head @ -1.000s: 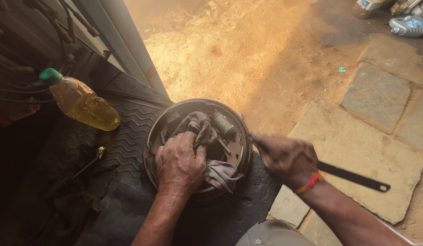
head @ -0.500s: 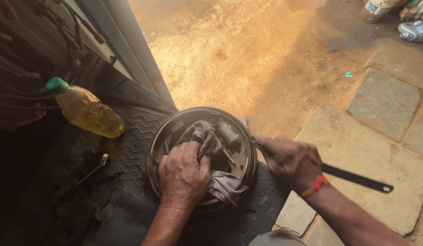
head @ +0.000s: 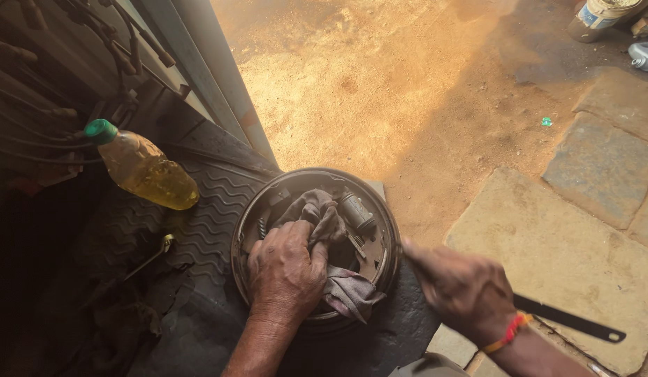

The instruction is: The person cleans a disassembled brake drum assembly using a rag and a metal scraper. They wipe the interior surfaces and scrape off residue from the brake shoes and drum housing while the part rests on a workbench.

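In the head view, a round metal brake plate (head: 380, 230) lies flat on a dark ribbed rubber mat (head: 205, 216), its raised rim ringing springs, shoes and a small cylinder (head: 357, 211) near the upper right of the inside. The left hand (head: 285, 276) sits inside the plate, fingers curled down and closed over a grey cloth (head: 338, 279); the cloth bunches up above the knuckles and spills out below them toward the lower rim of the plate. The right hand (head: 463, 290) is just beside the plate's right edge, closed in a fist around a long dark flat tool (head: 572, 322); the tool's handle end runs out to the lower right over a stone slab (head: 554, 251), while its working end, blurred, points toward the plate's rim. Whether that tip touches the rim cannot be told. A red and orange thread band (head: 509, 334) circles the right wrist. On the mat to the upper left of the plate lies a plastic bottle (head: 146, 171) of yellow liquid with a green cap, tilted on its side and well apart from both hands. A small metal spanner (head: 153, 255) rests on the mat between the bottle and the plate. Beyond the mat is sunlit sandy ground (head: 380, 91), and containers (head: 603, 15) stand at the top right corner.
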